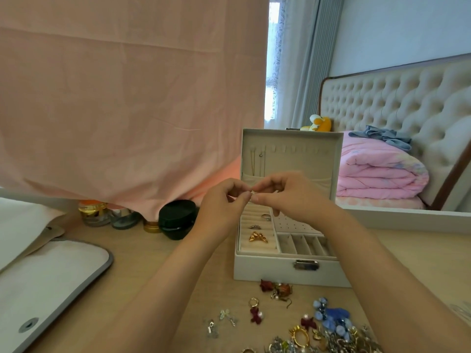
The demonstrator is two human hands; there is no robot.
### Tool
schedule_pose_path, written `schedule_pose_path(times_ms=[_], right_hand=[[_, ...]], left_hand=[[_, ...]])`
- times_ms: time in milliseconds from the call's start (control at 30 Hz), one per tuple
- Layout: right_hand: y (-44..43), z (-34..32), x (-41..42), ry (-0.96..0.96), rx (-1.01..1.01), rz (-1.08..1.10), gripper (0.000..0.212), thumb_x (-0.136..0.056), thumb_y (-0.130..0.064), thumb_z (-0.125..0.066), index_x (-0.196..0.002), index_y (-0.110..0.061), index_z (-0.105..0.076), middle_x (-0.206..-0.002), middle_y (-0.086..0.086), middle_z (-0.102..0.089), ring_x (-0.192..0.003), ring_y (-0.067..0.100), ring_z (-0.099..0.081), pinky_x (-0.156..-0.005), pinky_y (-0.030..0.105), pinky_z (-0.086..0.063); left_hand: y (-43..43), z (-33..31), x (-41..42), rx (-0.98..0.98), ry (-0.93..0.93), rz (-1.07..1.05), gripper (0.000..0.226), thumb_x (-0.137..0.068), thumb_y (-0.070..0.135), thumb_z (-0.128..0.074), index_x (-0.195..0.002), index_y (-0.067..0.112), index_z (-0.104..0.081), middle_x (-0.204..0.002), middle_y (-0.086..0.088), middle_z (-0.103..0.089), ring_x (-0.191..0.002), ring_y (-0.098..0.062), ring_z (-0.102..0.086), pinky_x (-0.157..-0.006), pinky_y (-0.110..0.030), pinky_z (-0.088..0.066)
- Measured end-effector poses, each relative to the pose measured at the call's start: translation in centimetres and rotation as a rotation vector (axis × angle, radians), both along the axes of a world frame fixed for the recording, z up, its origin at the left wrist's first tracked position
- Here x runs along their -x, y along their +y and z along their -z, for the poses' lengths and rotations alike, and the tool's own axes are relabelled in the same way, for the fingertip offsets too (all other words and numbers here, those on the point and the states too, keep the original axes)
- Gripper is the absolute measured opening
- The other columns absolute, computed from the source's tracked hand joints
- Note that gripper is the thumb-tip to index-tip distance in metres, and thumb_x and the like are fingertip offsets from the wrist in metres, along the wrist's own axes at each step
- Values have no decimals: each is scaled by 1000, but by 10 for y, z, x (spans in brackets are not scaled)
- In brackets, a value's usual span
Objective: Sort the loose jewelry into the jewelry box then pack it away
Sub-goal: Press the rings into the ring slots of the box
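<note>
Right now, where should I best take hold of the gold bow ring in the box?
Pinch the gold bow ring by its bow, from straight above: the band looks tucked between the ring rolls, so only the bow stands free.

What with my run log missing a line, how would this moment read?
left hand: pinches small gold piece | right hand: pinches same piece | jewelry box: open | loose jewelry: on table

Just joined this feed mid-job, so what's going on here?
A person pinches a small piece of jewelry between the left hand and right hand, above the open jewelry box. Three rings already sit in its slots. A pile of loose jewelry lies on the table in front of it.
</note>
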State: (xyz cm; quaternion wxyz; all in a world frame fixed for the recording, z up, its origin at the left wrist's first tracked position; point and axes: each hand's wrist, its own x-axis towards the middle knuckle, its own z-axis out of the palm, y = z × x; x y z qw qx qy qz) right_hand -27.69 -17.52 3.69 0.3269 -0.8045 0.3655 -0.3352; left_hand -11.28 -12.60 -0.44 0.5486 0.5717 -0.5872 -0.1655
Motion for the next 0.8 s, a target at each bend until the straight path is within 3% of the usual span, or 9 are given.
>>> schedule_pose_path(times_ms=[300, 433, 533, 600, 667, 800], right_hand=[[0, 9, -5, -120, -102, 70, 14, -83, -18, -81, -96, -16, -78, -81, -3, -75, -52, 2, -59, -55, 14, -51], [-4, 16, -10, -217, -46, 136, 13, -86, -18, -78, -98, -21, -77, -78, -7, -73, -51, -3, -57, -55, 13, -48], [-7, 23, -14, -149, 41, 186, 9, -85, -25, -79, -93, -29, -77, -78, -10, -73, -59, -7, -62, -59, 15, -47], [-9, 27, -13, -100, 87, 196, 7, -84, -27, -80, -89, -30, -77, -77, -12, -72, -63, -7, -63, -63, 17, -48], [-11, 29, -11, 47, 184, 213, 9, -82, -30, -81, -90, -32, -75, -79, -15, -71, -73, -4, -65, -69, 18, -51], [-9, 27, -10, 329, 250, 192, 14, -80, -35, -81, -87, -37, -69, -84, -16, -68, -82, 0, -63, -79, 27, -55]], left_hand=[[-1, 5, 5, 23, 184, 25, 6, -92, 23, -69, -93, 29, -70, -88, 10, -71, -85, -5, -66, -83, -27, -56], [-2, 8, 6, 43, 97, -6, 5, -93, 26, -69, -97, 27, -71, -90, 12, -71, -89, -5, -64, -84, -27, -55], [-2, 9, 4, 32, 56, -17, 6, -93, 24, -68, -97, 28, -69, -90, 13, -69, -87, -4, -63, -81, -26, -53], [0, 10, 0, 3, -88, -47, 7, -94, 27, -67, -99, 32, -67, -93, 15, -66, -84, -2, -59, -76, -23, -50], [3, 11, -7, -1, -282, -87, 11, -93, 31, -66, -102, 37, -62, -99, 17, -60, -85, -1, -56, -76, -23, -49], [6, 10, -17, -106, -337, -20, 22, -91, 36, -68, -110, 40, -58, -110, 14, -48, -89, -3, -56, -79, -21, -46]])
